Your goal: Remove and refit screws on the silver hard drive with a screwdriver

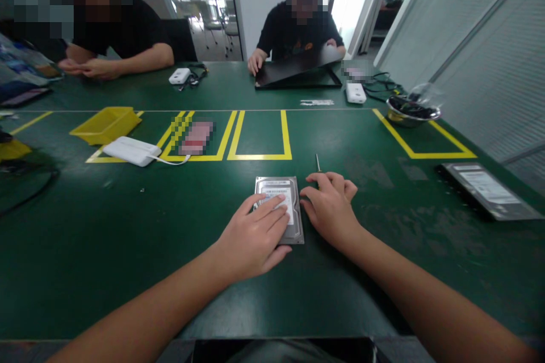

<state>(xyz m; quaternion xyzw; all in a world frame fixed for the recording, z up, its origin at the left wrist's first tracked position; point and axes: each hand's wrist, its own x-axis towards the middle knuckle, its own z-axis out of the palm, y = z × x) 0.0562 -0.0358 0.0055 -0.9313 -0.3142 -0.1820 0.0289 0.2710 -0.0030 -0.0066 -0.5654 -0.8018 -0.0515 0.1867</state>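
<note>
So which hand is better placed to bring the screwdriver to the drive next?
Right, I'd say: the right hand appears to grip the screwdriver just beside the drive, while the left hand lies across its label.

Green table (85,249), white wall (259,0) behind, brightly lit chairs (212,24) beyond, finely striped partition (481,39) along the right.

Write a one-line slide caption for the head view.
Left hand resting on a hard drive, right hand at a thin screwdriver beside it, on a green table.
</note>
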